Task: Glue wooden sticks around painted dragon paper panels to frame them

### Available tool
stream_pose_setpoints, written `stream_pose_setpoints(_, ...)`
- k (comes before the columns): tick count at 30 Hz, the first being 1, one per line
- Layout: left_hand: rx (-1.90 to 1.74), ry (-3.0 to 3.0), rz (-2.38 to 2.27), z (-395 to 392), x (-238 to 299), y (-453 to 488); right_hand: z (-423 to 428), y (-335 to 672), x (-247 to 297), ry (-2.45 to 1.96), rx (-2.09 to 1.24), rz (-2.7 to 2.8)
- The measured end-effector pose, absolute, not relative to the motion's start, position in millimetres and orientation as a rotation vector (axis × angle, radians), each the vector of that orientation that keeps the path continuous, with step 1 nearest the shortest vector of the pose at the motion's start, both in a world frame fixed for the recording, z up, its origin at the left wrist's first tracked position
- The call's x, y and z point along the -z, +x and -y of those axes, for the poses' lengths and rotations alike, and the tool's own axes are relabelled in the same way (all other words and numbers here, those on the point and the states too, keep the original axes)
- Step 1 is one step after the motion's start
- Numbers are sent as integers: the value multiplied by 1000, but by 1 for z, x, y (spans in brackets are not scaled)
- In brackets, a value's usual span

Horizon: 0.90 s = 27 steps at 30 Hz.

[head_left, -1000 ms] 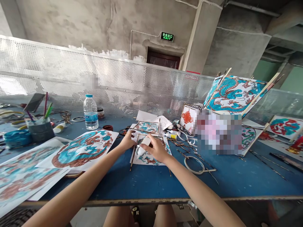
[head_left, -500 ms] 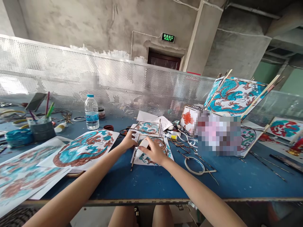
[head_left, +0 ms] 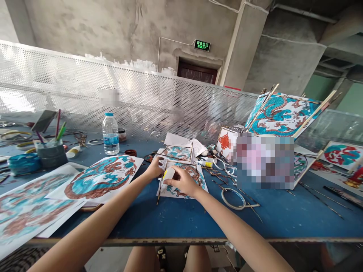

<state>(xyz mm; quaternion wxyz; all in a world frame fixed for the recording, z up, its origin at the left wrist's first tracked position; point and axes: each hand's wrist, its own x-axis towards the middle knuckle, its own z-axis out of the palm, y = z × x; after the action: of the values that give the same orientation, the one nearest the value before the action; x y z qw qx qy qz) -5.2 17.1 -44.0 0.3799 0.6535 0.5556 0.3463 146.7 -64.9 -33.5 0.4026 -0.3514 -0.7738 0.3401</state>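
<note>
Before me on the blue table lies a painted dragon sheet [head_left: 195, 174] in blue and brown, with thin sticks along its edges. My right hand [head_left: 183, 183] is closed around a small white bottle [head_left: 169, 173] with a yellow patch, tilted over the sheet's left part. My left hand [head_left: 154, 169] rests at the sheet's upper left corner, fingers bent together; what they grip there is hidden. Just behind is a smaller stick-framed painting [head_left: 179, 153]. A yellow-labelled bottle [head_left: 206, 164] lies to the right of it.
Left of my arms lie a painted dragon sheet [head_left: 106, 177], a water bottle [head_left: 110, 134] and a brush cup [head_left: 51, 154]. Rightward are a tape roll [head_left: 233, 198], thin sticks and a large stick-framed dragon painting [head_left: 283, 113]. A perforated metal screen [head_left: 136, 102] stands behind the table.
My right hand has turned the bottle, so its side and yellow patch now show more. My left hand stays nearly in place.
</note>
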Motion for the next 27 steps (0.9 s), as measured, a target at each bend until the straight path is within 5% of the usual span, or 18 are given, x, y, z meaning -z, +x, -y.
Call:
stream_pose_setpoints(7,-872,1687,-1426,-19,46,-5,57,150,35,-834,-1039,1872)
stream_pose_setpoints(27,-882,1638,-1387,-17,45,-5,63,152,29,-901,-788,1887)
